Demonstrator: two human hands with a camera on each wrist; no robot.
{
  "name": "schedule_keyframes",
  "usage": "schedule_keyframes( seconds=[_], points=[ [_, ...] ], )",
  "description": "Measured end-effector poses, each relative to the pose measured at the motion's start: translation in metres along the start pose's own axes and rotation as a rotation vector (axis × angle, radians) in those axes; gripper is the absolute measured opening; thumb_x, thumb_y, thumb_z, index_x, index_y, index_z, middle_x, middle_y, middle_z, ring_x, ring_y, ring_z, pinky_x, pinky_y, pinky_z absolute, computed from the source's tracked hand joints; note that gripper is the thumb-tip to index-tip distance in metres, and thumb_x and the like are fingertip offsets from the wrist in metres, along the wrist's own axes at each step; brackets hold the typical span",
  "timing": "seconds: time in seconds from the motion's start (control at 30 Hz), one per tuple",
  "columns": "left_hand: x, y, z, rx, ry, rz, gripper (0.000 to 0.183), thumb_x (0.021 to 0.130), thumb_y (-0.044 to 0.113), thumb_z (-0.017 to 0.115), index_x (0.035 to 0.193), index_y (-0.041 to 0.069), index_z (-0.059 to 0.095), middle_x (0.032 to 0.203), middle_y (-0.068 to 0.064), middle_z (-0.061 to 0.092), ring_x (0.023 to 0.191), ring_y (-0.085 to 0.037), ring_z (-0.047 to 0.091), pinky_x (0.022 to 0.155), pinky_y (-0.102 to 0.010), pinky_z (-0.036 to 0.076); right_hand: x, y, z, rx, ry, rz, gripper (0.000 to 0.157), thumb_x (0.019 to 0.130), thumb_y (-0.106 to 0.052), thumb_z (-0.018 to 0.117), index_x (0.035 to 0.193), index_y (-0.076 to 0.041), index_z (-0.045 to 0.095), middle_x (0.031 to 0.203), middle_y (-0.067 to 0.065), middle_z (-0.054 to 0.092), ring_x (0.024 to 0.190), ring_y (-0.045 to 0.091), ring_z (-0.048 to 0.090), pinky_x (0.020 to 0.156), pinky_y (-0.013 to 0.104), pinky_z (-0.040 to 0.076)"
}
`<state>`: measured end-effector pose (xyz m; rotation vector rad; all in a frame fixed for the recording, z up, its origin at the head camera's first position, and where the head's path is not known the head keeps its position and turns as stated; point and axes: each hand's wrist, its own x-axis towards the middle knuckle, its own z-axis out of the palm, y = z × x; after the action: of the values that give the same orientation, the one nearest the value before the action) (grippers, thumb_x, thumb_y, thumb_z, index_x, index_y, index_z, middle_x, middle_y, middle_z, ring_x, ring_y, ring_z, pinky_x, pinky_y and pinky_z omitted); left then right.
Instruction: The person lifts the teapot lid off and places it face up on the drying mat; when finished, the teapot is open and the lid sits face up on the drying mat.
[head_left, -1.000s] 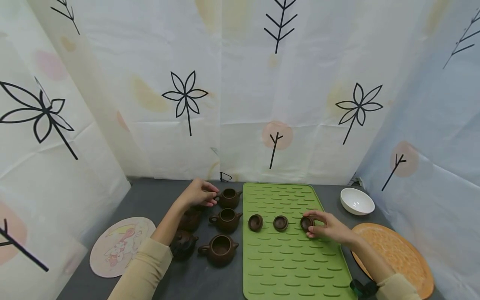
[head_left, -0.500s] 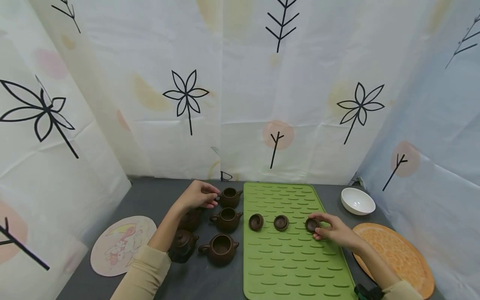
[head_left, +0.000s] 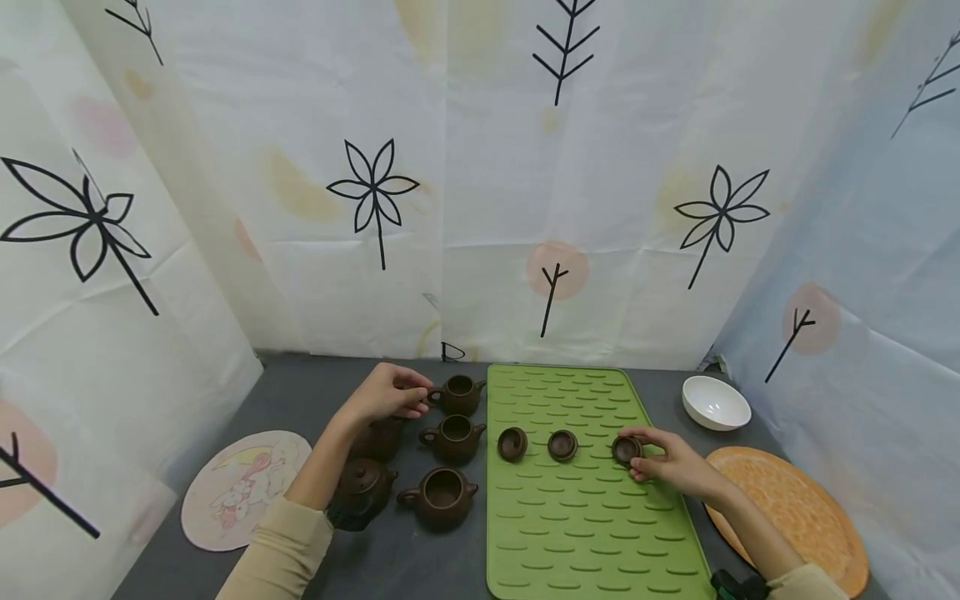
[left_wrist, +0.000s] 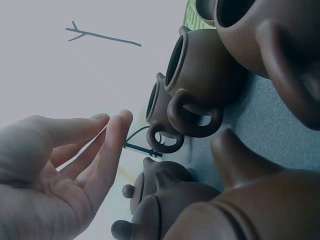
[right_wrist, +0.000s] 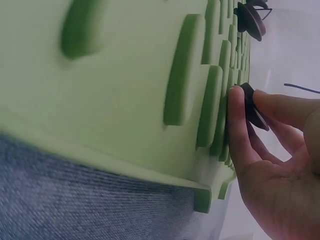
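Between the thumb and fingers of my right hand (head_left: 671,461) is a small brown teapot lid (head_left: 627,451), at the right side of the green mat (head_left: 577,533). The right wrist view shows this pinch on the thin dark lid (right_wrist: 256,112). Two more lids, a left one (head_left: 512,446) and a middle one (head_left: 562,447), lie on the mat. My left hand (head_left: 388,393) is by the handle of the farthest lidless teapot (head_left: 460,400). In the left wrist view, the left hand (left_wrist: 75,175) has extended fingers, tips close together, holding nothing.
Two other lidless teapots, a middle one (head_left: 456,454) and a near one (head_left: 442,515), line the mat's left edge. Lidded teapots (head_left: 362,492) are partly behind the left forearm. A round pink mat (head_left: 240,492), a white bowl (head_left: 715,417) and an orange round mat (head_left: 810,508) lie around.
My right hand has shifted slightly to the right with the lid. The left hand has drawn a little left, away from the farthest teapot's handle.
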<state>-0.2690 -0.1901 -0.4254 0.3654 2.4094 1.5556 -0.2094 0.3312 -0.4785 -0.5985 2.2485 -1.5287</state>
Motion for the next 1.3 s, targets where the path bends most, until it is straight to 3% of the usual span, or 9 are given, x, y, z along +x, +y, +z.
schedule_keyframes(
  seconds=[0.33, 0.63, 0.8, 1.0, 1.3],
  points=[
    [-0.010, 0.002, -0.008, 0.010, 0.012, 0.013, 0.034, 0.110, 0.012, 0.063, 0.137, -0.009, 0.069, 0.127, -0.028, 0.075, 0.095, -0.019, 0.081, 0.086, -0.041, 0.069, 0.000, -0.002, 0.001, -0.033, 0.027, 0.006, 0.065, 0.107, -0.002, 0.065, 0.159, 0.017, 0.033, 0.148, 0.049, 0.037, 0.101, 0.018, 0.080, 0.087, 0.035, 0.067],
    [-0.020, 0.003, -0.013, 0.007, 0.025, 0.016, 0.033, 0.110, 0.012, 0.065, 0.136, -0.007, 0.070, 0.137, -0.032, 0.070, 0.102, -0.029, 0.080, 0.084, -0.037, 0.069, 0.001, -0.001, 0.000, -0.040, 0.030, 0.012, 0.069, 0.106, -0.003, 0.067, 0.161, 0.015, 0.031, 0.141, 0.046, 0.042, 0.099, 0.020, 0.081, 0.083, 0.035, 0.067],
    [-0.024, 0.003, -0.016, 0.007, 0.036, 0.022, 0.033, 0.110, 0.011, 0.065, 0.136, -0.009, 0.069, 0.142, -0.033, 0.068, 0.100, -0.026, 0.081, 0.083, -0.035, 0.068, 0.002, 0.000, -0.001, -0.038, 0.046, 0.011, 0.066, 0.108, -0.003, 0.064, 0.160, 0.017, 0.030, 0.136, 0.044, 0.046, 0.097, 0.018, 0.080, 0.083, 0.036, 0.068],
    [-0.027, -0.002, -0.019, 0.017, 0.044, 0.025, 0.032, 0.110, 0.009, 0.064, 0.135, -0.010, 0.069, 0.141, -0.035, 0.066, 0.101, -0.031, 0.081, 0.081, -0.034, 0.068, 0.003, 0.001, 0.000, -0.070, 0.080, 0.011, 0.061, 0.108, 0.000, 0.062, 0.155, 0.022, 0.032, 0.125, 0.039, 0.054, 0.094, 0.015, 0.079, 0.083, 0.035, 0.068],
    [-0.029, -0.004, -0.020, 0.003, 0.042, 0.023, 0.033, 0.110, 0.008, 0.064, 0.136, -0.011, 0.068, 0.140, -0.034, 0.066, 0.101, -0.030, 0.081, 0.081, -0.036, 0.069, -0.001, -0.003, -0.002, -0.140, 0.065, -0.030, 0.058, 0.105, 0.004, 0.064, 0.153, 0.022, 0.037, 0.126, 0.041, 0.052, 0.100, 0.019, 0.081, 0.083, 0.036, 0.068]
  ],
)
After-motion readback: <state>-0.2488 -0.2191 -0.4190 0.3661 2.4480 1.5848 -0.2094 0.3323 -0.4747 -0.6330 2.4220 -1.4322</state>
